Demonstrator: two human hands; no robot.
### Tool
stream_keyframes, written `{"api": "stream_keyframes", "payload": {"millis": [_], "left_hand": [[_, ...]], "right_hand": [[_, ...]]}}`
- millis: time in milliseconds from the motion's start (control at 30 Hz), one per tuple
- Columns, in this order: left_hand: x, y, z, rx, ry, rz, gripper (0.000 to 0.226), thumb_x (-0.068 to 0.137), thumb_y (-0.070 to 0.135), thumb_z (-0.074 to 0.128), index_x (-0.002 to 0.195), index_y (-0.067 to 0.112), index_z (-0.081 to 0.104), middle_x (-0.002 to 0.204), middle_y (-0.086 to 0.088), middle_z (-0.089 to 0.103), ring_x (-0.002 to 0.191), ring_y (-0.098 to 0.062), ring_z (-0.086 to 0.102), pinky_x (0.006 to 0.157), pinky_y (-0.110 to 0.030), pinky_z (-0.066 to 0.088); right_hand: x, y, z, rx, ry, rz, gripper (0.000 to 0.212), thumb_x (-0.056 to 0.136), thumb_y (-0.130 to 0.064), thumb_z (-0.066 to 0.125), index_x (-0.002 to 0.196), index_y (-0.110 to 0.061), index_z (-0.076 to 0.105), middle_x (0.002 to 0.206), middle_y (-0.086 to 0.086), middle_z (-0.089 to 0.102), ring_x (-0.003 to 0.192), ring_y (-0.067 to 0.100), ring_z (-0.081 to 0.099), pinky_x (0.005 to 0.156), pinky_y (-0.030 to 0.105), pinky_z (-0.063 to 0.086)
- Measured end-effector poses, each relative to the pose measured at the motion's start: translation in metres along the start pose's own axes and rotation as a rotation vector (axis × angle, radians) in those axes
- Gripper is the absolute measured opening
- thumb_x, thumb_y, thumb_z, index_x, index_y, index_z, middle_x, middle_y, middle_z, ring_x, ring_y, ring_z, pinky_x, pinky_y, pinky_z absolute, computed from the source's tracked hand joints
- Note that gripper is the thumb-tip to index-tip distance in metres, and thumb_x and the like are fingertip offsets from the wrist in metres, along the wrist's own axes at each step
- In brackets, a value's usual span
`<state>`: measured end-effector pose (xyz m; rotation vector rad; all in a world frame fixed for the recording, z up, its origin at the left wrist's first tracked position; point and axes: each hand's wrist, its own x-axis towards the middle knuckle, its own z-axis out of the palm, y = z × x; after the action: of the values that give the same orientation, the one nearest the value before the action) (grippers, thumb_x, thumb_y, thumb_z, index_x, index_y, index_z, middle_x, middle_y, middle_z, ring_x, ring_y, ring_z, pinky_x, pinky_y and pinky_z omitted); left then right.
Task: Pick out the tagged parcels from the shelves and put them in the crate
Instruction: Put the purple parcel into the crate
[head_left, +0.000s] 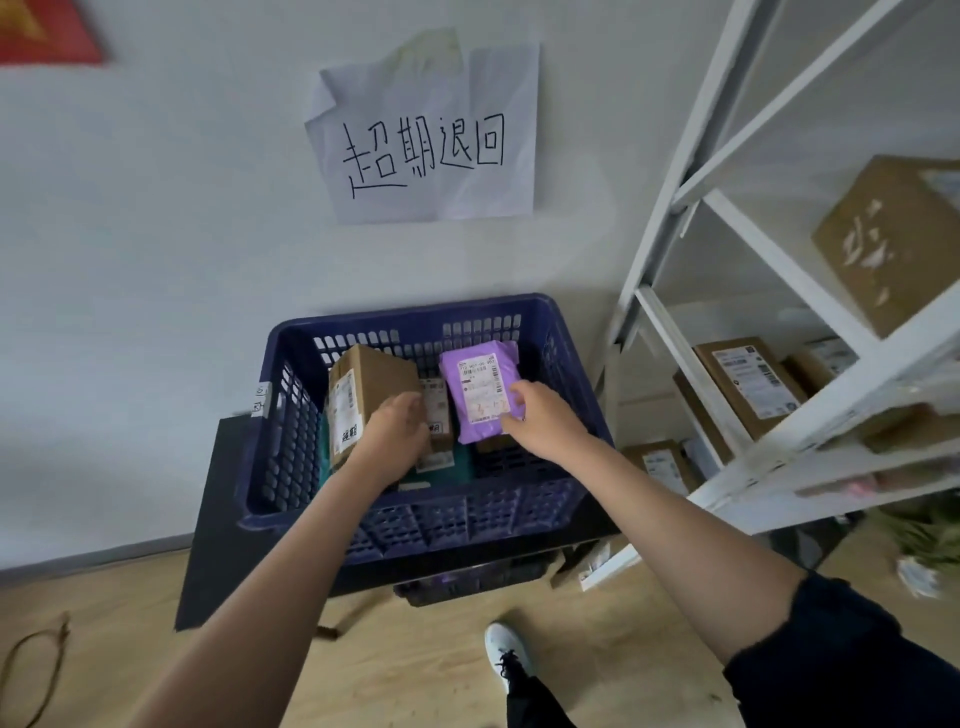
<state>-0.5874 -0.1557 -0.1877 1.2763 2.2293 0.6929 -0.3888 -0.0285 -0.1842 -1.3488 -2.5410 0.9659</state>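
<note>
A dark blue slotted crate (415, 519) stands against the wall on a low black stand. Inside it my left hand (395, 431) grips a brown cardboard parcel (363, 379) with a white label, tilted against the crate's left side. My right hand (535, 415) pinches the near edge of a purple bag parcel (478, 395) with a white shipping label, held over the crate's right half. A smaller labelled box (439, 415) and a green parcel (457, 467) lie between and beneath them.
A white metal shelf rack (769, 260) stands to the right, holding several brown boxes (883, 239). A handwritten paper sign (426, 140) hangs on the wall above the crate. My shoe (506, 654) is on the wooden floor below.
</note>
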Motion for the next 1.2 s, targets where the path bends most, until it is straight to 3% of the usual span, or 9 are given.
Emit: {"api": "stream_keyframes", "payload": {"millis": [167,400,500,600,767,933,1033,1133,1200], "left_hand": [[-0.025,0.026,-0.032,0.161,0.066,0.108,0.052,0.100,0.022,0.053,0.150,0.015,0.039,0.150,-0.004,0.044,0.130,-0.027,0.049,0.105,-0.039,0.040],[-0.044,0.067,-0.028,0.218,0.013,0.197,0.051,0.101,0.024,0.050,0.150,0.015,0.038,0.151,-0.005,0.042,0.131,-0.026,0.048,0.101,-0.035,0.040],[-0.049,0.083,-0.010,0.223,-0.030,0.250,0.053,0.101,0.027,0.053,0.150,0.014,0.039,0.151,-0.008,0.043,0.131,-0.027,0.049,0.106,-0.037,0.041],[-0.057,0.104,0.016,0.238,-0.093,0.306,0.056,0.102,0.030,0.052,0.153,0.014,0.034,0.155,-0.009,0.038,0.133,-0.030,0.047,0.107,-0.039,0.041],[-0.098,0.174,0.089,0.164,-0.154,0.439,0.051,0.101,0.026,0.055,0.150,0.017,0.039,0.148,-0.002,0.044,0.128,-0.021,0.050,0.107,-0.034,0.042],[-0.142,0.242,0.168,0.171,-0.260,0.552,0.046,0.100,0.027,0.056,0.144,0.020,0.045,0.139,-0.001,0.051,0.109,-0.021,0.059,0.094,-0.032,0.048],[-0.161,0.287,0.209,0.177,-0.264,0.582,0.051,0.101,0.030,0.055,0.149,0.020,0.041,0.146,0.001,0.048,0.125,-0.024,0.054,0.101,-0.034,0.046],[-0.180,0.332,0.249,0.175,-0.258,0.617,0.052,0.101,0.028,0.054,0.150,0.016,0.040,0.148,-0.001,0.045,0.130,-0.023,0.049,0.102,-0.030,0.040],[-0.187,0.359,0.278,0.183,-0.267,0.620,0.051,0.099,0.022,0.056,0.148,0.014,0.042,0.146,-0.003,0.046,0.129,-0.022,0.048,0.100,-0.028,0.038]], "right_hand": [[-0.025,-0.018,-0.031,-0.065,0.132,-0.103,0.051,0.099,-0.031,0.061,0.144,-0.011,0.048,0.133,0.007,0.055,0.111,0.022,0.061,0.092,0.042,0.053],[-0.069,-0.013,-0.069,-0.166,0.221,-0.128,0.048,0.099,-0.034,0.059,0.141,-0.011,0.051,0.131,0.007,0.059,0.112,0.024,0.061,0.094,0.040,0.051],[-0.096,0.007,-0.086,-0.190,0.258,-0.091,0.047,0.100,-0.035,0.058,0.141,-0.013,0.052,0.133,0.004,0.059,0.116,0.023,0.060,0.095,0.034,0.048],[-0.123,0.033,-0.104,-0.171,0.250,-0.037,0.045,0.100,-0.034,0.058,0.140,-0.013,0.053,0.132,0.006,0.060,0.118,0.025,0.060,0.096,0.037,0.050],[-0.186,0.105,-0.136,-0.162,0.310,0.069,0.045,0.100,-0.035,0.059,0.141,-0.018,0.053,0.133,0.002,0.059,0.118,0.020,0.061,0.095,0.035,0.051],[-0.261,0.189,-0.167,-0.143,0.284,0.165,0.042,0.100,-0.036,0.059,0.139,-0.020,0.055,0.129,0.001,0.062,0.118,0.022,0.061,0.093,0.037,0.052],[-0.303,0.239,-0.192,-0.152,0.306,0.197,0.045,0.099,-0.036,0.057,0.139,-0.014,0.055,0.130,0.005,0.060,0.117,0.023,0.059,0.094,0.039,0.050],[-0.341,0.288,-0.213,-0.165,0.317,0.230,0.028,0.098,-0.038,0.053,0.113,-0.015,0.059,0.099,-0.001,0.054,0.092,0.020,0.056,0.084,0.040,0.051],[-0.362,0.320,-0.226,-0.157,0.320,0.265,0.025,0.094,-0.039,0.051,0.099,-0.014,0.056,0.094,-0.002,0.054,0.087,0.020,0.056,0.077,0.039,0.051]]}}
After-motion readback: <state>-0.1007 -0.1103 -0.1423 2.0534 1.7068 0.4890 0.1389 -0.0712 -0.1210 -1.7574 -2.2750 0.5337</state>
